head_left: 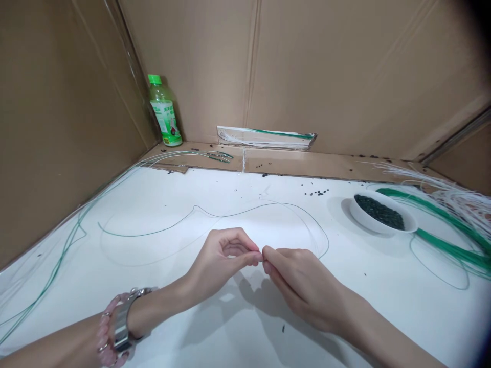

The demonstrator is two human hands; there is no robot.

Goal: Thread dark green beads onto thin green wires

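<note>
- Your two hands met just above the white tabletop (161, 278), forearms angled in from either side.
- Left hand (230, 253): fingers arched, thumb and index fingertips pinched together.
- Right hand (301, 281): knuckles up, thumb and index pinched, touching the left fingertips. You had both pinches closed; anything between them was too small or hidden to tell.
- One loose green wire (284, 204) curved across the tabletop beyond your hands, its right end passing out of sight behind your right hand.
- Left wrist: one pink bead bracelet (103, 332), one silver bangle (121, 327).
- Right: one white bowl (368, 221) of dark beads (379, 211), one green wire bundle (445, 243) beside it.
- Far left corner: one green-capped bottle (164, 115), upright.
</note>
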